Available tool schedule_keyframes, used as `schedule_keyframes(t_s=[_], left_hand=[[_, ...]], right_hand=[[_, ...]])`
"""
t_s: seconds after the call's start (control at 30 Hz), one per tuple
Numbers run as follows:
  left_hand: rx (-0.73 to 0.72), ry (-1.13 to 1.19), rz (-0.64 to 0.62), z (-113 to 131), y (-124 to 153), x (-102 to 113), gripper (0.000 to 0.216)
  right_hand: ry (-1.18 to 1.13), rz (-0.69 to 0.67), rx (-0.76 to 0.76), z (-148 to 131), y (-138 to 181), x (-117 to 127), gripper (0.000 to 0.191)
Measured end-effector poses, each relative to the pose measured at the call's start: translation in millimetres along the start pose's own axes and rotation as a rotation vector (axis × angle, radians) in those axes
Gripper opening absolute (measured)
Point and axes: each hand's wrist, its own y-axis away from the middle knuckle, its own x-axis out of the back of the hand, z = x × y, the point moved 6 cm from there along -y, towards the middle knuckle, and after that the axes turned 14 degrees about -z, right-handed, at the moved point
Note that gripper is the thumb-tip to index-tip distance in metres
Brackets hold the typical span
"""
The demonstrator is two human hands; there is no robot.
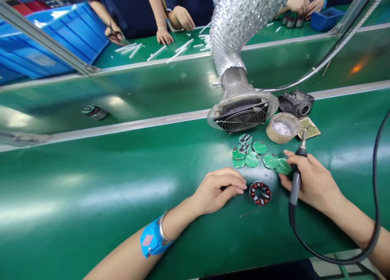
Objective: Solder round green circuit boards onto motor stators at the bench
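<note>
My right hand (pixel 317 184) grips a soldering iron (pixel 295 186), its tip pointing up and away from me. The thumb and a fingertip of that same hand touch the edge of a round green circuit board (pixel 284 166). More round boards (pixel 252 159) lie in a loose cluster to its left, some overlapping. A ring-shaped motor stator (pixel 260 193) with copper windings rests on the table between my hands. Just left of it, my left hand (pixel 217 190) is closed, thumb against fingers; whatever it may pinch is too small to see. A blue wrist strap (pixel 154 237) circles my left wrist.
A fume extractor (pixel 243 117) on a silver duct (pixel 240 24) hangs over the table. Behind the boards stand a round tub of shiny bits (pixel 282 127), a small sponge tray (pixel 309 128) and a black iron holder (pixel 296 103). Co-workers' hands (pixel 164 35) show across the line.
</note>
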Motion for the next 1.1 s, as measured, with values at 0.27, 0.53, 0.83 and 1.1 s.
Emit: schedule_keyframes(t_s=[0.27,0.53,0.83,1.1], left_hand=[[0.05,0.152,0.022,-1,0,-6,0.002],[0.07,0.092,-0.023,7,-3,-14,0.004],[0.325,0.124,-0.028,5,-9,-24,0.006],[0.435,0.275,-0.026,2,-9,-31,0.007]], right_hand=[[-0.27,0.034,-0.001,-60,9,28,0.027],[-0.289,-0.057,0.19,-78,-5,4,0.027],[-0.441,0.054,0.169,-68,-4,18,0.029],[-0.473,-0.11,0.319,-79,-11,8,0.025]])
